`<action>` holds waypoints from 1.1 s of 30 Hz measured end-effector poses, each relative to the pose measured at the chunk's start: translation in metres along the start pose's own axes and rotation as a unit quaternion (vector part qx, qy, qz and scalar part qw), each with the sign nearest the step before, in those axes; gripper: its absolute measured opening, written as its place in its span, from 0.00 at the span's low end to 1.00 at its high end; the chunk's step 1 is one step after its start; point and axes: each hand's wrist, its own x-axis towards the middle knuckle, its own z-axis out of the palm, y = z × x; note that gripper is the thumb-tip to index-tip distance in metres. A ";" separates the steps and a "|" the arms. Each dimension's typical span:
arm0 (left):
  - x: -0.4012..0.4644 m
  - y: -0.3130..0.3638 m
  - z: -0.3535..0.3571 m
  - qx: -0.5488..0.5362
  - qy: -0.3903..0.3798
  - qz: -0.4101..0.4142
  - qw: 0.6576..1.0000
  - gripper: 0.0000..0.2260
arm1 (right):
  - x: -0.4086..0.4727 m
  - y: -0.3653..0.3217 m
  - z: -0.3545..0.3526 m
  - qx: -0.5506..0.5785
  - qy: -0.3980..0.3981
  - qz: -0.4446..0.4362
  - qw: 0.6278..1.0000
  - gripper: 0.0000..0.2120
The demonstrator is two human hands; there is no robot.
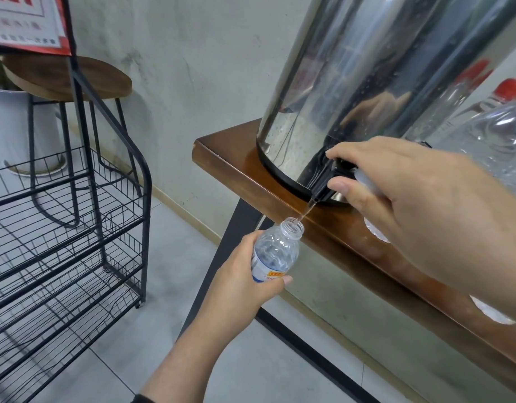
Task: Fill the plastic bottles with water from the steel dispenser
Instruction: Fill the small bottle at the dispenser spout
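Steel dispenser (pixel 352 82), the biggest thing in view, stands on the corner of a brown wooden surface (pixel 230 167) on black legs, against a grey wall. Its polished side mirrors the hand and a red-capped bottle. Left of it, on the tiled floor, stands a black wire rack (pixel 76 228) with several basket shelves, and behind that a round wooden stool (pixel 76 74) on thin black legs, with a white pot (pixel 6 126) beside it. At the right edge, on the surface beside the dispenser, are clear plastic bottles (pixel 495 135), one with a red cap. The right hand (pixel 419 199) reaches to the black tap (pixel 329 175) at the dispenser's base, its grip closed on the tap with forefinger above and thumb below. A thin stream of water (pixel 306 212) runs from the spout, past the surface's edge, into the open mouth of a small clear bottle (pixel 275 251) with a white label. The left hand (pixel 245 280) holds that bottle tilted below the tap, its grip wrapped round the lower body, thumb across the label.
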 end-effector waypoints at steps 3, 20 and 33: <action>-0.001 0.000 0.000 -0.004 -0.001 0.003 1.000 0.30 | 0.001 0.001 -0.004 0.025 0.003 0.001 1.000 0.21; -0.005 0.011 0.001 -0.004 -0.013 0.021 1.000 0.27 | 0.016 0.017 -0.032 0.128 -0.021 0.228 0.965 0.26; -0.082 0.061 0.011 -0.006 -0.031 0.007 0.999 0.28 | -0.075 -0.022 -0.064 0.290 -0.134 0.281 0.905 0.23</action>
